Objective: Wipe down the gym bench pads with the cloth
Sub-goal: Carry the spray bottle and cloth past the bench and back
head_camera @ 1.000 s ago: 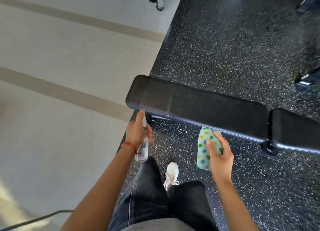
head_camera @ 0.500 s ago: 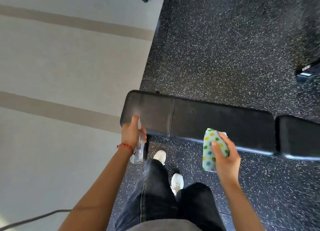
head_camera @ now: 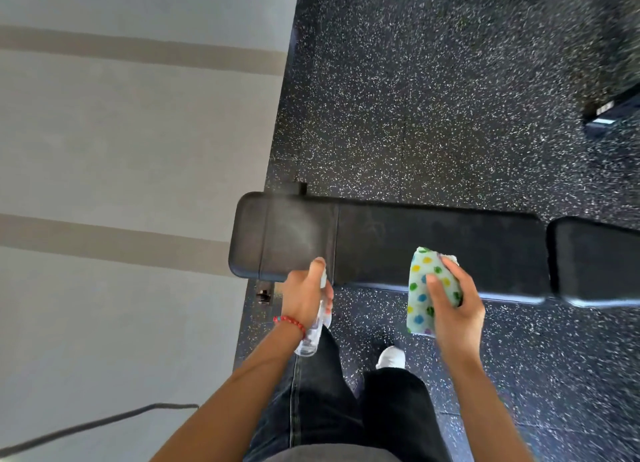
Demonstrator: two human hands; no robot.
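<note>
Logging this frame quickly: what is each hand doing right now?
Left hand: closed around the clear spray bottle, aimed at the bench pad.
Right hand: closed on the folded polka-dot cloth.

1. A floor seen from above is split into two surfaces by an edge running from the top centre down toward the bottom.
2. On the left, a smooth pale grey floor (head_camera: 121,143) is crossed by two tan stripes (head_camera: 138,51).
3. On the right, black rubber flooring (head_camera: 433,98) is flecked with white specks.
4. A dark cable (head_camera: 104,423) is laid across the pale floor at the lower left.
5. Dark equipment (head_camera: 609,113), partly cut off, is seen at the right edge.
6. Soft, even light falls throughout.
</note>
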